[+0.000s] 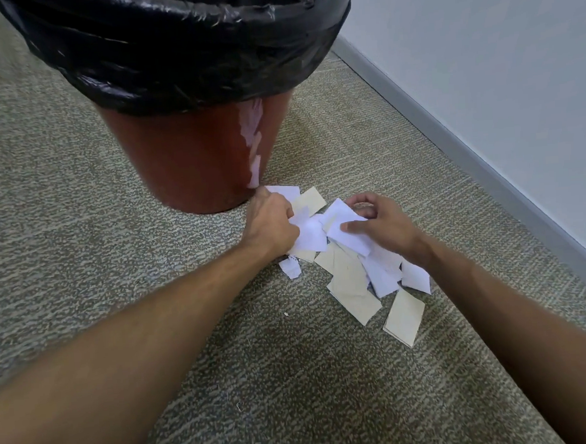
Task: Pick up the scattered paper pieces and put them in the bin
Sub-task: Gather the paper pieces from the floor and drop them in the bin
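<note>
Several white and cream paper pieces point(354, 286) lie scattered on the carpet just right of a red-brown bin point(185, 159) lined with a black bag point(178, 47). My left hand point(271, 223) grips a bunch of white paper point(309, 236) near the bin's base. My right hand point(381, 223) pinches a white piece point(345, 223) between thumb and fingers, right beside the left hand. More pieces lie under and below both hands. A cream piece point(404, 318) lies apart, closest to me.
Grey-green carpet point(116, 267) covers the floor. A pale wall point(498, 72) with a grey skirting board point(451, 143) runs diagonally along the right. The bin's glossy side reflects the white paper.
</note>
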`<state>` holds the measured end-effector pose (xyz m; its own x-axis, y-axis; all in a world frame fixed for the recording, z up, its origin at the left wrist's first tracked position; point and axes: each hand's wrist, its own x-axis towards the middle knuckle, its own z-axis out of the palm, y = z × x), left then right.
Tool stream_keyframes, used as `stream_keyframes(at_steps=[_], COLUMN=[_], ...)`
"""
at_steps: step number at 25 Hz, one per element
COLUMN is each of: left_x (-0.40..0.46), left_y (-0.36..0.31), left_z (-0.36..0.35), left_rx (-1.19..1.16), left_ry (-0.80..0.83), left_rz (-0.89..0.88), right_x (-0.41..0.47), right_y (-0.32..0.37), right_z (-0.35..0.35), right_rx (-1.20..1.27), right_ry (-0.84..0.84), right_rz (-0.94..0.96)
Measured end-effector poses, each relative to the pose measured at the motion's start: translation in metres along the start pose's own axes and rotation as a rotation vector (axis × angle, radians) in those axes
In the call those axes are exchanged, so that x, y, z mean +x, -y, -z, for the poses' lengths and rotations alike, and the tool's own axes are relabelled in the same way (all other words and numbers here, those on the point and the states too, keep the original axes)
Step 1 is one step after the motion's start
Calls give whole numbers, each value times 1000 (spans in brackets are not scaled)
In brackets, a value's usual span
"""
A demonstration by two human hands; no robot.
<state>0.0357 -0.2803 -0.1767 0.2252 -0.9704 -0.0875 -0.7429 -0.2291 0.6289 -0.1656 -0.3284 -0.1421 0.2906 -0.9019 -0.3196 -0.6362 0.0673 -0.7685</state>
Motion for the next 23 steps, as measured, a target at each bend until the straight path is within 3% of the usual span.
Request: stream_keyframes(at_steps=[5, 12, 18, 23], left_x=[-25, -57, -83, -79], left_y=[-5, -51, -102, -127], left_z=[6, 58, 142, 236], left_rx=[-78, -269, -343, -326], left_ry=[-86, -227, -375, -578], left_rz=[-11, -261, -502, -485], right_x=[-22, -57, -98, -112], right_y=[17, 72, 152, 245], right_z=[15, 42, 59, 59], right_rx=[54, 176, 325, 373], right_ry=[4, -353, -704, -784], right_rz=[-5, 168, 456, 671])
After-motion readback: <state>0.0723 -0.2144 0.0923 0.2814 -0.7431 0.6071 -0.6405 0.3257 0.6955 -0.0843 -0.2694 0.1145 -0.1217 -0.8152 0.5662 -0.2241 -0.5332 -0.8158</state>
